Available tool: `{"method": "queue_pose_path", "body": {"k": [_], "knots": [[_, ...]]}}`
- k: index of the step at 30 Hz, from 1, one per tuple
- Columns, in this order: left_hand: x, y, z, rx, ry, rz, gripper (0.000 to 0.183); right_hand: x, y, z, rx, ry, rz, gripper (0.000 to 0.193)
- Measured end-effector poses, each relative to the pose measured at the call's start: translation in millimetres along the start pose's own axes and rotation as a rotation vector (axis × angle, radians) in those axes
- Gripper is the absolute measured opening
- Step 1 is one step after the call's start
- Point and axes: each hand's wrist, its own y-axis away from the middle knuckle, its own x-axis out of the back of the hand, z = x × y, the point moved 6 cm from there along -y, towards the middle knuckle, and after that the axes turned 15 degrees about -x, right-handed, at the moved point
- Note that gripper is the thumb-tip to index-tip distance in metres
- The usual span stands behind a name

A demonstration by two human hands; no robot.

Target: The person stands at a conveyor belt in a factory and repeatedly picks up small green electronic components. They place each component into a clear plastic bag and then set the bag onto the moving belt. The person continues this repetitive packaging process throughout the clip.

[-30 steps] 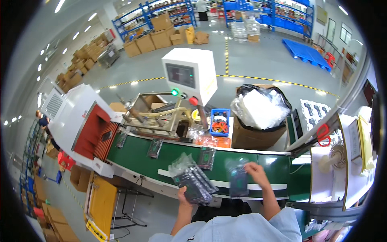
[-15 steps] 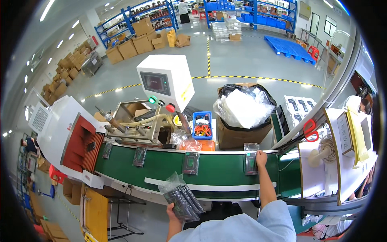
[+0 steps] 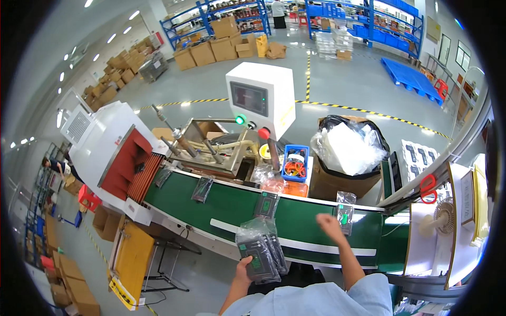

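Observation:
My left hand is closed on the lower left edge of a stack of flat black packages in clear plastic bags, held over the near edge of the green conveyor belt. My right hand hovers over the belt, just left of a bagged black package with a green mark; its fingers are blurred. Another bagged package lies on the belt just beyond the held stack. Farther left lie two more, a bagged package and one by the machine outlet.
A white machine with red curtain strips stands at the belt's left end. Behind the belt are a white control box, a blue bin of small items and a lined carton holding plastic waste. A small fan stands at right.
My right hand has come off the rightmost package and moved left. The held stack has turned, its top face now more visible. The whole view has shifted, with the scene sliding right.

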Motion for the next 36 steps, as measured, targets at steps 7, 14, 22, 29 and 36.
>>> {"method": "queue_pose_path", "body": {"k": [7, 14, 22, 29, 36], "knots": [[9.0, 14.2, -5.2, 0.125, -0.096, -0.044, 0.044, -119.7, 93.3, -95.2, 0.088, -0.255, -0.632, 0.032], [19.2, 29.5, 5.9, 0.006, 0.049, 0.035, 0.043, -124.6, 107.1, -108.7, 0.165, -0.087, -0.559, 0.028], [7.2, 16.2, 30.6, -0.136, 0.102, 0.089, 0.041, -113.4, 113.0, -109.8, 0.152, 0.035, -0.606, 0.025], [-22.1, -13.1, 40.4, -0.287, 0.099, -0.017, 0.056, -49.7, 103.5, -84.3, 0.128, -0.071, -0.476, 0.021], [-45.8, -11.9, 53.6, -0.375, 0.153, -0.073, 0.071, 139.1, 39.4, -1.1, 0.049, -0.387, 0.248, 0.016]]}}
